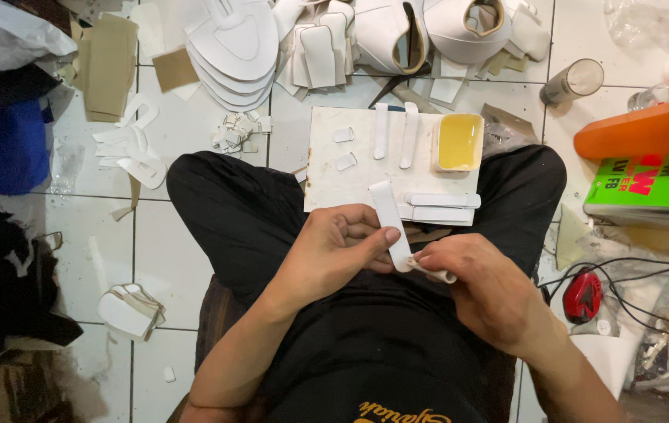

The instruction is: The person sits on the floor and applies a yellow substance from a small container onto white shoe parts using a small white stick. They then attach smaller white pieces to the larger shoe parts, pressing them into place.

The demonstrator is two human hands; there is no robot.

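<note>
White strip (390,222) sits at frame centre, pinched between the left hand (334,249) thumb and curled fingers; the right hand (479,286) closes on its lower end, just below a white board (326,176) holding a yellow glue tray (459,142).

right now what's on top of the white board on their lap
On the white board: a yellow glue tray, two upright white strips, two small tabs and stacked strips. The left hand hides its near edge.

A glue tray (459,142) sits on the board (326,180), right of two strips (395,133).
</note>
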